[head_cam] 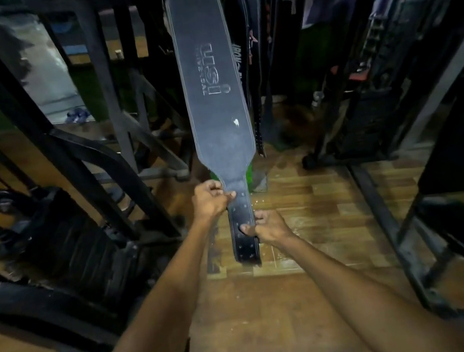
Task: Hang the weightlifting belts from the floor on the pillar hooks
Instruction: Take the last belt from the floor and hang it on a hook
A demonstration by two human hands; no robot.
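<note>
Weightlifting belt [212, 86] hangs straight down, its top out of view. Left hand [209, 200] and right hand [269, 226] both pinch its narrow punched strap, fingers [246, 228] closed on the edges.

Embossed brand: "USI", running lengthwise down the wide back panel of the black belt [212, 86].
Embossed subline: "UNIVERSAL", in smaller letters beside the brand, on the same panel.
Lettering on the hanging belt behind [236, 63]: pale print, partly hidden, not legible.
Red script mark on the narrow strap [253, 38]: not legible.
</note>
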